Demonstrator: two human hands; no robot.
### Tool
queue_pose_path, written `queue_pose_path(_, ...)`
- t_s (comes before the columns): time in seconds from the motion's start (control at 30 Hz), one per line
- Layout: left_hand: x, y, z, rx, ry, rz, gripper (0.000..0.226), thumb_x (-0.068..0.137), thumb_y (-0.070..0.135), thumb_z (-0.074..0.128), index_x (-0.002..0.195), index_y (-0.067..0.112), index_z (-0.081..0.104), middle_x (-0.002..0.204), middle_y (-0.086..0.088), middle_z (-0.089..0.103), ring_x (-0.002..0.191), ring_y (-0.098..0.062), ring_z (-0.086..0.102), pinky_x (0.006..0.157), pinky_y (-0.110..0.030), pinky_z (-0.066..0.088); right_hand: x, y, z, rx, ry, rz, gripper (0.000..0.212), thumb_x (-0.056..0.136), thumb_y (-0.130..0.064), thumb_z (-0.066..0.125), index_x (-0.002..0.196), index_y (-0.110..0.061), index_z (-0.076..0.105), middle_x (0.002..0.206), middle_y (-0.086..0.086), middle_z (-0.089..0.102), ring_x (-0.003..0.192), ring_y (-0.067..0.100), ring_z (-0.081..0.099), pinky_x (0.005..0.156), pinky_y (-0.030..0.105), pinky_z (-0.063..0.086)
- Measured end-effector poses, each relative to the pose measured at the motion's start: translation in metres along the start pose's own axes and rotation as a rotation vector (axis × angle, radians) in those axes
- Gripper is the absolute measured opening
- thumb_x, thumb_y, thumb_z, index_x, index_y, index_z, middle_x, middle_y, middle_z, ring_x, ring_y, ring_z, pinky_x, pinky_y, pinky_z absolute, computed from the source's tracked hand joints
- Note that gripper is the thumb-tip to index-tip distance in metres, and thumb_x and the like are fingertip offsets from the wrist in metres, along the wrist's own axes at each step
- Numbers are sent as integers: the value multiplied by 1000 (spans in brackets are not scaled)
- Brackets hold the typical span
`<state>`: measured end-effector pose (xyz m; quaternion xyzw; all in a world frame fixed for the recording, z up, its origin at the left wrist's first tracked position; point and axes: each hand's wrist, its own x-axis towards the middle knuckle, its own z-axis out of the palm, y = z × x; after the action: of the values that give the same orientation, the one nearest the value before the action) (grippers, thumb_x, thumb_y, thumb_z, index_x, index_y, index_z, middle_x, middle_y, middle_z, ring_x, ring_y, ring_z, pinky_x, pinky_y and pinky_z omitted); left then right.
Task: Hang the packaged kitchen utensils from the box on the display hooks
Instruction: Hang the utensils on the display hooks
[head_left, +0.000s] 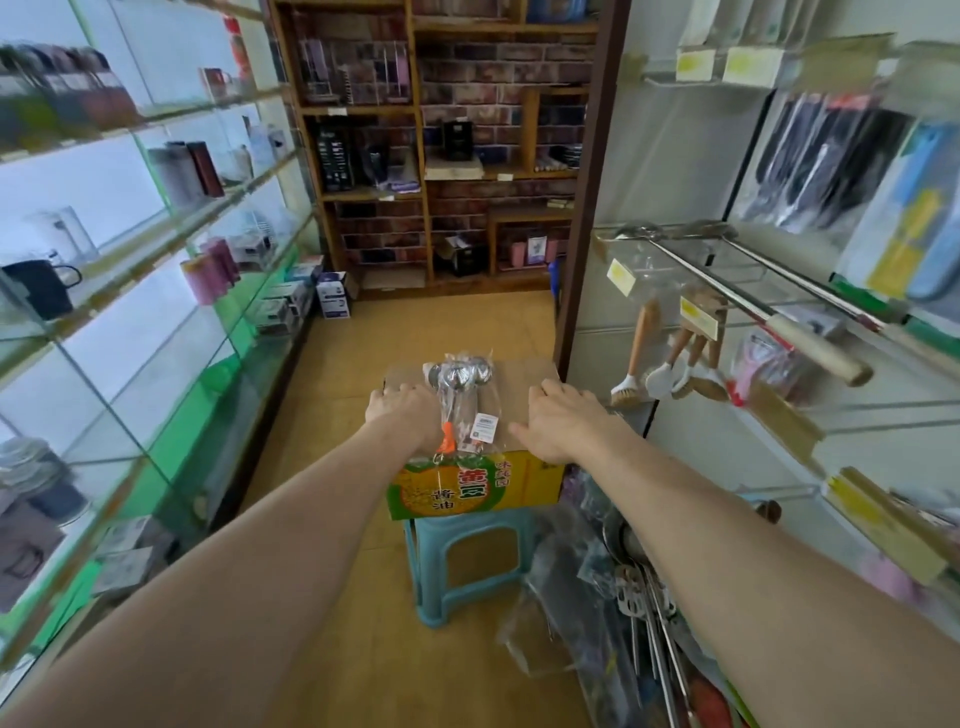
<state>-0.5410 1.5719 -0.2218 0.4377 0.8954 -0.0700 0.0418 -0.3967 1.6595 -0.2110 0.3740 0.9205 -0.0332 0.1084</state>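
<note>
Head view down onto cardboard box (519, 376) on blue stool (467, 522), packaged utensils (462, 395) lying across its closed top between left hand (402, 410) and right hand (563, 421), both palms down with fingers laid flat on cardboard, pinching nothing, left one touching the pack's edge.

Left hand (402, 413) and right hand (563, 423) resting on box (519, 374), packaged utensils (462, 400) between, stool (467, 561) beneath
</note>
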Motion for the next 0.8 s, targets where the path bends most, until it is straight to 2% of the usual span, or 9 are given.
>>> queue_pose_path(0.33, 55, -17, 20, -23, -55, -36, 57, 94, 31, 55, 141, 4, 37, 142, -14, 44, 132, -29, 41, 111, -39, 30, 60, -8, 16, 53, -36, -41, 66, 99, -50, 34, 148, -7, 26, 151, 15, 28, 138, 32, 30, 112, 45, 25)
queue_pose_path(0.63, 138, -27, 54, -52, -138, 1, 48, 94, 26, 53, 137, 6, 42, 137, -12, 49, 127, -29, 45, 109, -38, 33, 145, -16, 38, 96, -166, -17, 63, 100, -48, 36, 147, -7, 27, 151, 15, 30, 137, 32, 33, 112, 44, 26)
queue_pose_path(0.8, 180, -30, 88, -85, -229, 18, 43, 95, 25, 54, 134, 8, 45, 134, -10, 51, 126, -27, 46, 107, -36, 34, 194, -23, 69, 137, -250, -4, 60, 99, -48, 36, 148, -13, 32, 148, 13, 34, 134, 32, 36, 111, 44, 28)
